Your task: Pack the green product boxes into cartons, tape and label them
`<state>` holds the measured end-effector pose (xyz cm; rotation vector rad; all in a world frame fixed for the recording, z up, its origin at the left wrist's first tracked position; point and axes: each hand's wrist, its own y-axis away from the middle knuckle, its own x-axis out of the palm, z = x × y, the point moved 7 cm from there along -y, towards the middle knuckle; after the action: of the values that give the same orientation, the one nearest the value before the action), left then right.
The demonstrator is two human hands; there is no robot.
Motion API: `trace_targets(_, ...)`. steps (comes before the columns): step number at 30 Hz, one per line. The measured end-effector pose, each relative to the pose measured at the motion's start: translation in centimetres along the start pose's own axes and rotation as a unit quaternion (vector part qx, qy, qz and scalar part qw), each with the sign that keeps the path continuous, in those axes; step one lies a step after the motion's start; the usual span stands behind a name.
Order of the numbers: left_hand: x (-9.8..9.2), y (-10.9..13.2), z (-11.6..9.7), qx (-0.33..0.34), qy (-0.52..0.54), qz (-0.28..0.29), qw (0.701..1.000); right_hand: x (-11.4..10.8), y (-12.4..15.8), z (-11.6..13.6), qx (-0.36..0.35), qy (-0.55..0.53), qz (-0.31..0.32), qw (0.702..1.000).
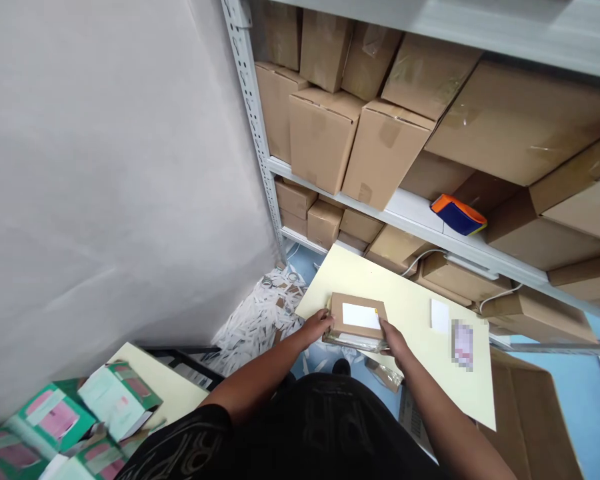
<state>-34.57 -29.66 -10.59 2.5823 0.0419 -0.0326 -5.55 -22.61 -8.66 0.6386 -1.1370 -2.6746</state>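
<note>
A small brown cardboard box (pixel 337 323) with a white label (pixel 361 316) on its upper face is held between my two hands, over the near edge of the pale yellow table (pixel 405 287). Clear wrapping or tape shows along the box's near side. My left hand (pixel 319 325) grips its left end, fingers partly hidden. At the right end, my right hand (pixel 394 341) is closed around the corner. Farther right on the table lie a white slip of paper (pixel 439 315) and a blurred-out pinkish item (pixel 463 345).
Metal shelving (pixel 325 190) ahead is stacked with cardboard boxes (pixel 325 137); a blue and orange object (pixel 459 215) sits on one shelf. Shredded paper strips (pixel 260 323) cover the floor at left. Green boxes (pixel 55 413) stand at lower left. A large carton (pixel 530 407) is at right.
</note>
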Motion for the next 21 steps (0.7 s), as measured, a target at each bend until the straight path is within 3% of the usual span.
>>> trace_targets(3,-0.7,0.1,-1.7,0.057,-0.018,0.025,0.998,-0.7,0.7,0.8,0.012,-0.016,-0.002,1.0)
trace_targets(6,-0.8,-0.7,-3.6,0.095,-0.061,0.03,0.993,-1.5,0.6,1.7,-0.032,0.004,-0.027,0.999)
trace_targets(12,0.9,-4.1,-6.6,0.074,-0.228,0.005,0.971,-2.5,-0.6,1.7,-0.083,0.053,-0.1,0.99)
trace_targets(16,1.9,-5.9,-8.0,0.063,-0.303,0.021,0.951,-3.8,-1.8,0.6,-0.117,0.041,-0.083,0.989)
trace_targets(19,1.3,-6.2,-10.0,0.068,-0.382,-0.061,0.92,-5.4,-2.9,-1.8,-0.115,0.004,-0.035,0.993)
trace_targets(21,2.0,-5.7,-12.9,0.132,-0.428,-0.134,0.884,-6.8,-3.6,-4.1,-0.109,0.011,-0.009,0.994)
